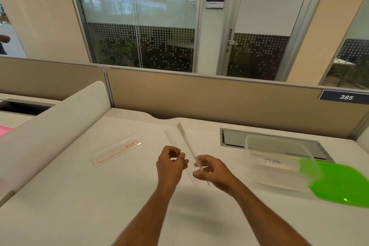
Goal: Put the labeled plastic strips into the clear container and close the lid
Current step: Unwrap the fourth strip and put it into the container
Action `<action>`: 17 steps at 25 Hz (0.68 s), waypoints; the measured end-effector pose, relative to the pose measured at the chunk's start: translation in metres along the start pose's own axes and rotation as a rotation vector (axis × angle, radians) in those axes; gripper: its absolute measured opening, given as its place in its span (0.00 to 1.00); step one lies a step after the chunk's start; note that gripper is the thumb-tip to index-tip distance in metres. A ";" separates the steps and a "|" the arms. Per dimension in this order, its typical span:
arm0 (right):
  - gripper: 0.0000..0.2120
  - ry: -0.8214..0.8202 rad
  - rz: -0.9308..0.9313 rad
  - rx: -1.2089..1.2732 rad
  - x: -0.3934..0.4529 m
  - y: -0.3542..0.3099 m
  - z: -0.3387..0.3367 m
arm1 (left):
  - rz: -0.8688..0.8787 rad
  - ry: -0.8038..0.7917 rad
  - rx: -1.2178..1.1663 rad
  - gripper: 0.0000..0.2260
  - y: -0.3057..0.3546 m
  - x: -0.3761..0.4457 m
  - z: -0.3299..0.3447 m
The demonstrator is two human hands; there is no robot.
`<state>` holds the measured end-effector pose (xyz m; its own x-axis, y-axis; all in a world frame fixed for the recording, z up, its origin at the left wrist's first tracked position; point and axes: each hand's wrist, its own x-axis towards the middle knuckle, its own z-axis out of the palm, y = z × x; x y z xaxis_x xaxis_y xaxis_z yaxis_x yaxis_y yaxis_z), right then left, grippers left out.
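Both of your hands pinch a clear strip apiece: your left hand (170, 166) has a narrow grip on a thin strip (179, 157) seen nearly edge-on, and your right hand (209, 170) has a narrow grip on a wider strip (186, 140) that angles up and away from you. Both strips hang over the counter (99, 196), close together at the near ends. More labeled strips (116, 151), one with a red tag, lie flat on the counter to your left, well apart from your hands. The clear container (279, 158) sits open to your right, with its green lid (343, 182) beside it, looking blurred.

Watch the strips: they look slick and springy, so a light fingertip pinch could let one twist out and fall. They also seem long for the container, so feeding one in at an angle could catch the rim and shove the light box across the counter. Don't forget the strips on the left before you press the lid on.
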<state>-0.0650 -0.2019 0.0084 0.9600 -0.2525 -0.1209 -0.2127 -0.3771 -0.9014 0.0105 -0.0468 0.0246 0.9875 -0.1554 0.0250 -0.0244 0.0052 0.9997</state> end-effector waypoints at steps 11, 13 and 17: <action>0.26 0.079 0.038 0.194 -0.026 0.001 -0.074 | -0.082 -0.135 -0.477 0.17 0.007 -0.002 0.038; 0.26 0.098 0.030 0.174 -0.031 0.000 -0.089 | -0.046 -0.162 -0.480 0.19 0.009 0.002 0.039; 0.28 0.133 0.007 0.090 -0.039 0.000 -0.113 | 0.008 -0.243 -0.443 0.24 0.007 0.003 0.045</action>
<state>-0.1235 -0.2928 0.0608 0.9247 -0.3729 -0.0771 -0.1967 -0.2946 -0.9352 0.0066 -0.0922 0.0317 0.9216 -0.3786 0.0852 0.0881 0.4180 0.9042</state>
